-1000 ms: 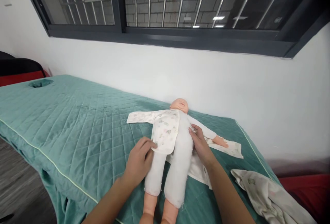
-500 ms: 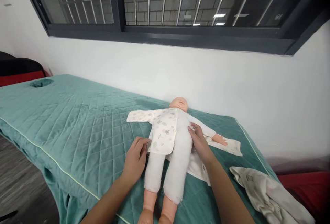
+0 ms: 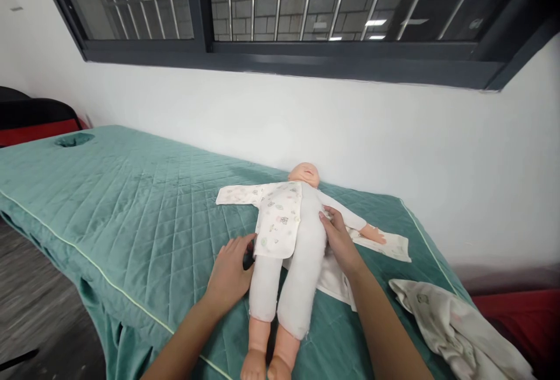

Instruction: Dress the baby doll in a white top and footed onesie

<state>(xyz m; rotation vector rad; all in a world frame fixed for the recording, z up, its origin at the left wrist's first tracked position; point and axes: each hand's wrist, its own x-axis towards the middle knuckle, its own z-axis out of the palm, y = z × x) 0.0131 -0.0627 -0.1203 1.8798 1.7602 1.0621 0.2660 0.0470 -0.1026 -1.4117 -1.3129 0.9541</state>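
A baby doll with a white padded body lies on its back, its head toward the wall and its bare feet toward me. A white printed baby shirt covers one arm and half of its chest. The shirt's other half is spread under the doll, with the empty sleeve beside the bare arm. My left hand curls against the doll's hip at the shirt's lower side edge, its fingertips partly hidden. On the opposite side, my right hand grips the doll's waist with bent fingers.
Green quilted cover lies over the bed, which has a face hole at the far left. A crumpled printed white garment is at the right. Behind the bed are a white wall and a barred window.
The doll's legs and feet have shifted slightly right. My left hand has moved a little lower and its thumb now spreads toward the doll's thigh. My right hand stays at the doll's side.
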